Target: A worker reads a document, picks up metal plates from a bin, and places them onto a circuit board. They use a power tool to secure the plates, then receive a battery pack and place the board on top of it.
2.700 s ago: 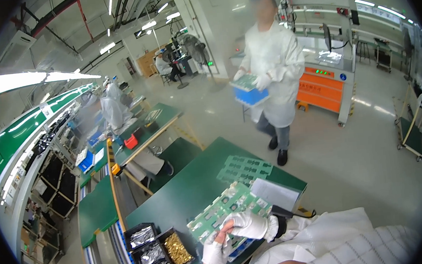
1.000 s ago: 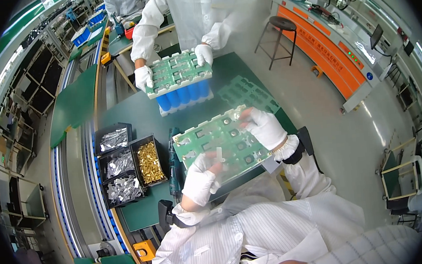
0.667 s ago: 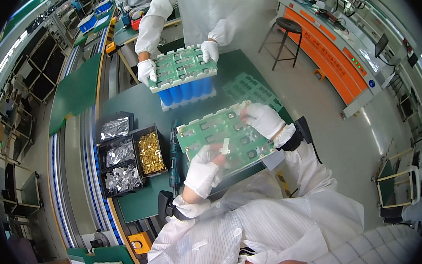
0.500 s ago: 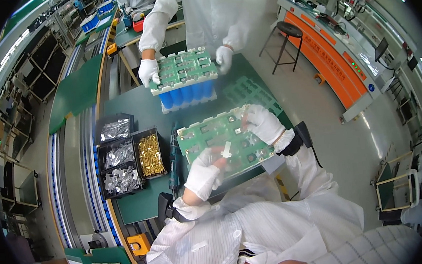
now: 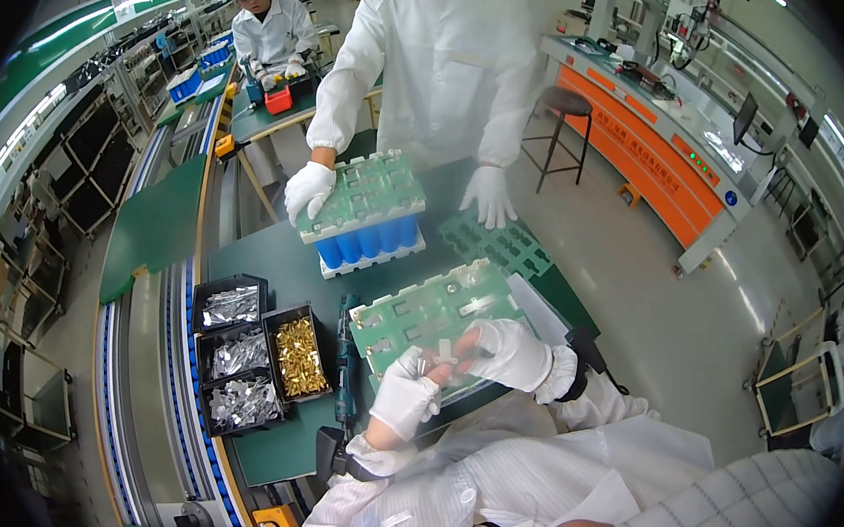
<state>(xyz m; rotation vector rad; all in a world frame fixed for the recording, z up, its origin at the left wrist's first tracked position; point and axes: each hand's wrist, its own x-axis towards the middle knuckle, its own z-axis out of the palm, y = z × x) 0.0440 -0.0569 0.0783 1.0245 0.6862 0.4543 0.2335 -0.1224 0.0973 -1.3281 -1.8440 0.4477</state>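
Note:
My left hand (image 5: 404, 398), in a white glove with bare fingertips, pinches a small silvery metal strip (image 5: 445, 350). My right hand (image 5: 513, 358), gloved the same way, has its fingers closed at the strip's other side; its fingertips partly hide the strip. Both hands are over the near edge of a green-topped panel (image 5: 416, 309) with a pale notched rim and cut-outs. Some cut-outs hold metal strips. Dark straps with black boxes circle both wrists.
Black bins hold silvery strips (image 5: 241, 352) and brass-coloured parts (image 5: 300, 359). Beside them lies a teal power screwdriver (image 5: 345, 366). Across the table, a co-worker's hand (image 5: 311, 191) rests on a blue-celled battery module (image 5: 369, 236); the other is above a green cut-out sheet (image 5: 500, 242).
My right hand has come from the panel's far right corner to meet my left at the strip. The co-worker's one hand has left the module. The view has tilted up.

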